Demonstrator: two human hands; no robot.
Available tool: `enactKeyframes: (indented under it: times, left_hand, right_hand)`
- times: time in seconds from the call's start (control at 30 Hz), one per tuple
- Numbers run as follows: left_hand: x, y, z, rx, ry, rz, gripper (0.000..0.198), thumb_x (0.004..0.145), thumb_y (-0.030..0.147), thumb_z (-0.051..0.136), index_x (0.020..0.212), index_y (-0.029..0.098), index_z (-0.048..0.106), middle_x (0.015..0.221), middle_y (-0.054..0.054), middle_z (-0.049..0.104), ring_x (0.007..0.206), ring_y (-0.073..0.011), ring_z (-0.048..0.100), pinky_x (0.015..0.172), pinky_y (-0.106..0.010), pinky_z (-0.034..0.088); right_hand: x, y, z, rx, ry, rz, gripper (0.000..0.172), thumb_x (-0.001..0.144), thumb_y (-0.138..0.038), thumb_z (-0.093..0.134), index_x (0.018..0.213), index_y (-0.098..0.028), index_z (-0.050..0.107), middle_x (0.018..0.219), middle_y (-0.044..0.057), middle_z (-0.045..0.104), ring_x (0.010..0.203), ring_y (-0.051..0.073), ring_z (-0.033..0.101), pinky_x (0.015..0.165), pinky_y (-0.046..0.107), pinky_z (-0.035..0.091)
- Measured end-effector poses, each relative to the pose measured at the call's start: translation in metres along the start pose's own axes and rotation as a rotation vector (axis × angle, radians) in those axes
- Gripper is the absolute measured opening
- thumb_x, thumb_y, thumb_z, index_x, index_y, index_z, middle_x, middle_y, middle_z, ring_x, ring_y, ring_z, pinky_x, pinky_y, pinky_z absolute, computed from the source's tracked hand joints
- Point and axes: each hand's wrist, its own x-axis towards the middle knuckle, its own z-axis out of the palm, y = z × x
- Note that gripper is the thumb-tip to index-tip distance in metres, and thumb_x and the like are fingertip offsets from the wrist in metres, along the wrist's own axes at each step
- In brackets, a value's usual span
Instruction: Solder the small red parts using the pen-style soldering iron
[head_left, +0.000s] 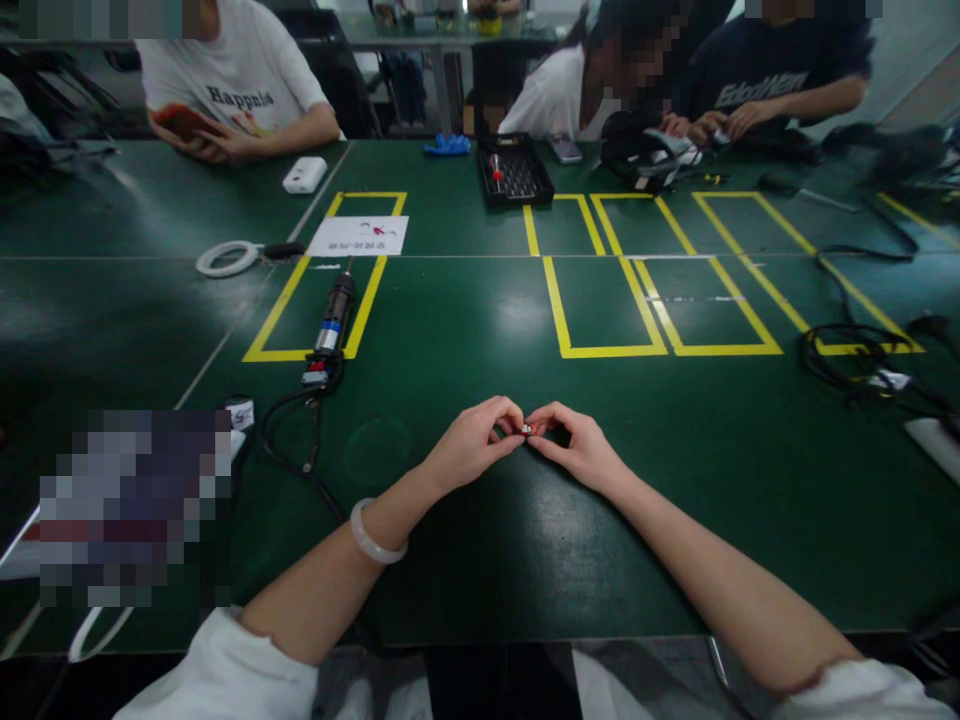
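Observation:
Both of my hands meet over the near middle of the green table (480, 530). Between their fingertips is a tiny red and silver part (527, 430), too small to name. My left hand (480, 440), with a pale bangle (375, 535) further down the arm, pinches it from the left. From the other side my right hand (574, 445) pinches it between thumb and fingers. The fingertips cover most of the part. To the left of my hands lies an electric screwdriver (330, 325) with a black cable.
Yellow tape frames (611, 352) mark the table. Farther back are a black tray (517, 170) with a red-handled tool, a blue item (448, 146), a white box (304, 175) and a paper card (360, 237). Coiled black cable (847, 355) lies right. Several people sit opposite.

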Motion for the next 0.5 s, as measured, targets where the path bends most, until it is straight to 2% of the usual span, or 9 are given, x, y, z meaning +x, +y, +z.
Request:
enactKeyframes:
  times: [0.3,0.43,0.5]
  left_hand:
    - [-0.001,0.001,-0.003,0.06,-0.012,0.051,0.013,0.088,0.028,0.056,0.095,0.019,0.06,0.098,-0.004,0.062,0.085,-0.0142,0.061,0.078,-0.027,0.051]
    - [-0.001,0.006,-0.008,0.071,-0.029,0.066,0.022,0.092,0.036,0.051,0.103,0.019,0.06,0.102,-0.005,0.064,0.089,-0.0151,0.062,0.08,-0.027,0.05]
    - [0.0,0.006,-0.016,0.113,0.007,0.065,0.027,0.094,0.038,0.047,0.109,0.019,0.059,0.104,-0.006,0.065,0.092,-0.0158,0.062,0.083,-0.028,0.05]
  right_hand:
    - [-0.001,0.001,-0.001,0.014,0.009,0.007,0.014,0.086,-0.027,0.065,0.098,-0.02,0.066,0.085,0.003,0.066,0.079,0.016,0.063,0.077,0.031,0.051]
    - [-0.001,0.001,-0.001,0.041,0.032,0.008,0.013,0.087,-0.028,0.064,0.097,-0.02,0.066,0.084,0.002,0.066,0.077,0.016,0.063,0.074,0.03,0.051]
    - [-0.001,0.0,-0.001,0.034,0.031,0.014,0.013,0.087,-0.027,0.064,0.097,-0.02,0.066,0.084,0.002,0.067,0.076,0.016,0.062,0.074,0.029,0.05]
